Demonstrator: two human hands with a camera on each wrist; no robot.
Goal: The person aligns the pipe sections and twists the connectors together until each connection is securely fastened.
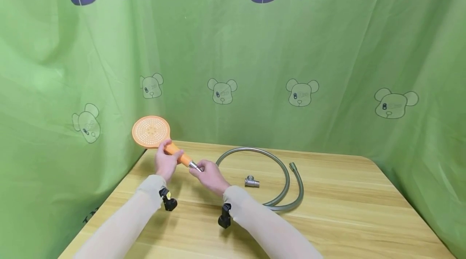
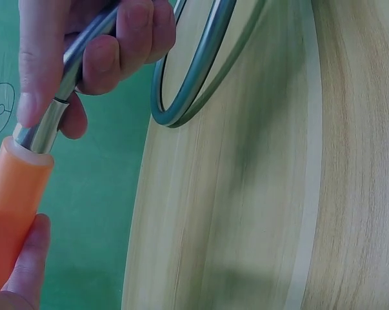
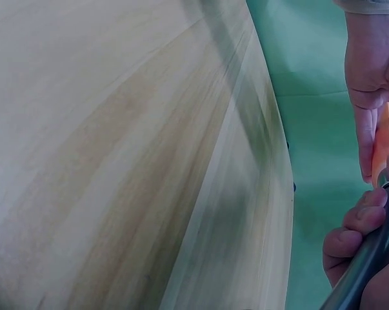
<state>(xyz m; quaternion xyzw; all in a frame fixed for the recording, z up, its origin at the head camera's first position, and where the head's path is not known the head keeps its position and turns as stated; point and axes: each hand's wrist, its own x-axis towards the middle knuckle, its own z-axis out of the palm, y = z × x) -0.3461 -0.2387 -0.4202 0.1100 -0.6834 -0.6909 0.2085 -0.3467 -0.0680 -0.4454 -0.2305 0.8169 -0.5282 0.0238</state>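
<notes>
Left of the metal valve [image 1: 251, 182], the orange shower head [image 1: 151, 131] is gripped round its handle [image 1: 185, 159] by the left hand [image 1: 166, 165]; the hose [image 1: 301, 189] is pinched near that handle's base by the right hand [image 1: 211, 177]. Cross-threading or slippage could be caused by tilted alignment.

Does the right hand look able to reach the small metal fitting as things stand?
Probably not without letting go: the right hand holds the hose at the shower head. Otherwise the way looks free; the fitting lies uncovered on the table.
</notes>
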